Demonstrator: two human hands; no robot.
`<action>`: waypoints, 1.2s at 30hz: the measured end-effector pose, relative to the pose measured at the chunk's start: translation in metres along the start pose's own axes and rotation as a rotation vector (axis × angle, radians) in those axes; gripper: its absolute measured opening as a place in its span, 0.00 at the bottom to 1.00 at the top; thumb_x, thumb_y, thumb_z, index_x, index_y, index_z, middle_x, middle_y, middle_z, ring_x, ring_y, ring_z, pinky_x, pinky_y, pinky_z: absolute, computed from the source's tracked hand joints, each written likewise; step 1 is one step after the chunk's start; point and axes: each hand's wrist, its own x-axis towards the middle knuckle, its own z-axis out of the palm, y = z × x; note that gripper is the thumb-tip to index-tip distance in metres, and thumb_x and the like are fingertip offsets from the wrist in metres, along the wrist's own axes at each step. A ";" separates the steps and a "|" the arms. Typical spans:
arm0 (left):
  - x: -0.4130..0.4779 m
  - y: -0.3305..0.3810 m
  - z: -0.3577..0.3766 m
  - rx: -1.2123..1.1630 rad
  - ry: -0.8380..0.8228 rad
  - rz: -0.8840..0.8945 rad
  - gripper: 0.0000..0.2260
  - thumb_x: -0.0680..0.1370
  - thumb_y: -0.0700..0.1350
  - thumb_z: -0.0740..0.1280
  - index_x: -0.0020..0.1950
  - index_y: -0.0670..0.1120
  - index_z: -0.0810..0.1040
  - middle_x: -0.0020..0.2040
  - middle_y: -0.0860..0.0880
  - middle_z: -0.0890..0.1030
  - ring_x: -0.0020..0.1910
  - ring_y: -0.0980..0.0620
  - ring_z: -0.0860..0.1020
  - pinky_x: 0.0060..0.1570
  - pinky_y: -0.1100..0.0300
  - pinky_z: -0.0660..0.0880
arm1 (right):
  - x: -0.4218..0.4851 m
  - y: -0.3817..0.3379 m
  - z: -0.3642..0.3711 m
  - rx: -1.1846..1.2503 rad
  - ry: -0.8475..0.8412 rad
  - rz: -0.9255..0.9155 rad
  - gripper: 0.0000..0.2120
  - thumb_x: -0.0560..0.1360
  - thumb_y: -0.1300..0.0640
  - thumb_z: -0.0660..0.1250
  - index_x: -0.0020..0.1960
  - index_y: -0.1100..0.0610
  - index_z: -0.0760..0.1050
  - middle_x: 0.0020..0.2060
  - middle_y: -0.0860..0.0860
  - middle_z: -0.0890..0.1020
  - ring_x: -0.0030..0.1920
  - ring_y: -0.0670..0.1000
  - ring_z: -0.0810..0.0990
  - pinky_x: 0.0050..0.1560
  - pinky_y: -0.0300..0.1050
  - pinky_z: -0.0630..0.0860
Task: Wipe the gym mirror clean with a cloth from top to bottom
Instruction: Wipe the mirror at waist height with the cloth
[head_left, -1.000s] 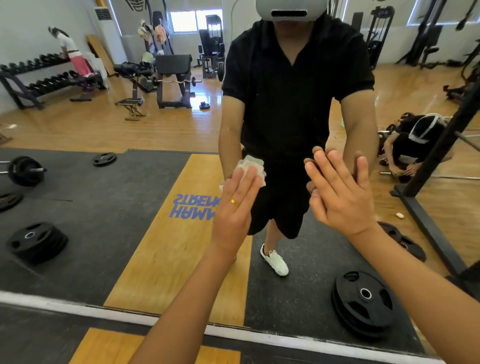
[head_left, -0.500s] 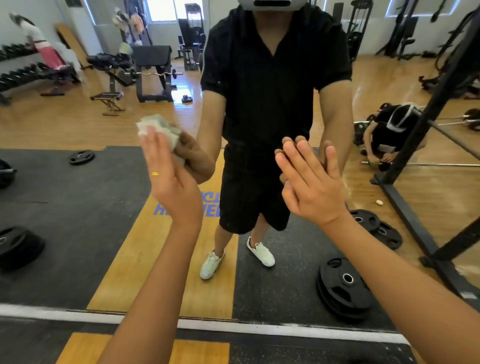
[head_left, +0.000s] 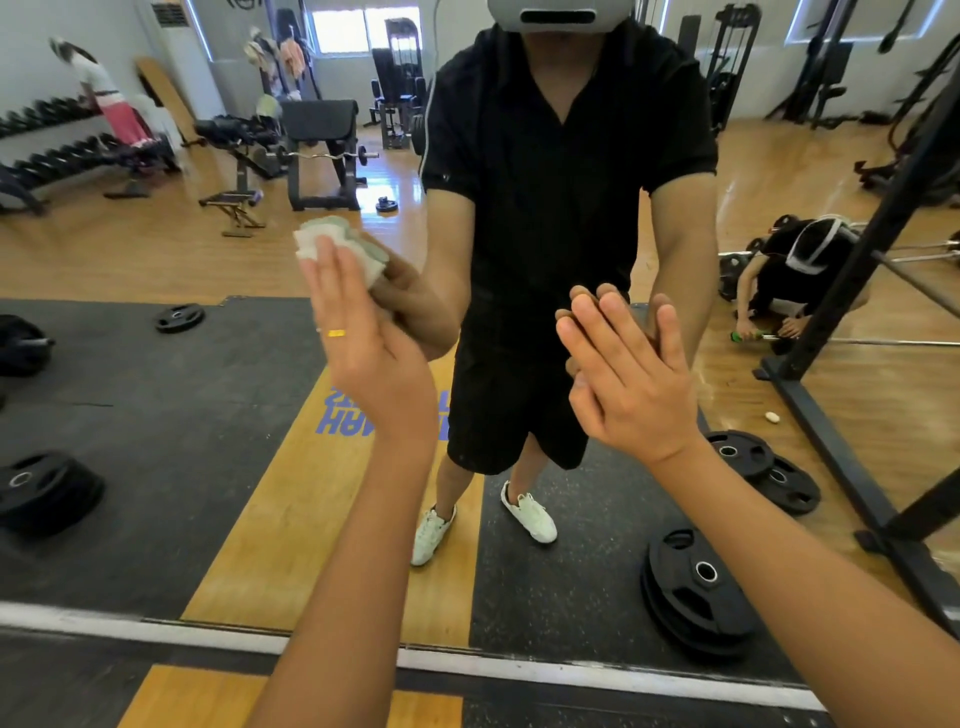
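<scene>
The gym mirror (head_left: 156, 415) fills nearly the whole view and reflects me in black clothes. My left hand (head_left: 363, 353), with a gold ring, presses a crumpled white cloth (head_left: 337, 244) flat against the glass at about chest height, left of my reflection. Only the cloth's upper part shows past my fingertips. My right hand (head_left: 623, 379) lies flat on the glass with fingers together, holding nothing, and meets its own reflection.
The mirror's pale bottom frame (head_left: 519, 670) runs across the lower view above the floor. Reflected in the glass are weight plates (head_left: 696, 587), a black rack post (head_left: 852, 431), benches, a dumbbell rack and a crouching person (head_left: 795, 275).
My left hand has swept the cloth leftward and upward across the glass from in front of my reflection's waist. My right hand has stayed flat on the mirror.
</scene>
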 end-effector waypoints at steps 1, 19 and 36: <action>-0.007 0.006 0.003 -0.013 -0.041 0.032 0.20 0.82 0.26 0.57 0.73 0.33 0.72 0.74 0.40 0.71 0.76 0.34 0.66 0.76 0.48 0.66 | 0.000 0.000 0.000 0.003 0.000 0.001 0.28 0.81 0.56 0.58 0.80 0.57 0.65 0.79 0.55 0.65 0.82 0.54 0.57 0.81 0.61 0.48; 0.011 0.016 0.006 -0.057 -0.288 0.408 0.15 0.84 0.27 0.59 0.68 0.31 0.76 0.69 0.36 0.76 0.73 0.34 0.67 0.72 0.42 0.71 | 0.000 0.000 0.000 0.014 -0.006 0.001 0.28 0.81 0.56 0.59 0.80 0.57 0.66 0.79 0.55 0.65 0.82 0.54 0.57 0.81 0.61 0.49; -0.065 -0.073 -0.061 0.139 -0.540 0.347 0.24 0.82 0.26 0.57 0.77 0.38 0.66 0.79 0.45 0.65 0.81 0.42 0.57 0.81 0.49 0.55 | 0.000 0.000 -0.001 0.001 -0.008 0.009 0.28 0.80 0.56 0.59 0.80 0.57 0.65 0.79 0.55 0.66 0.82 0.54 0.57 0.81 0.61 0.49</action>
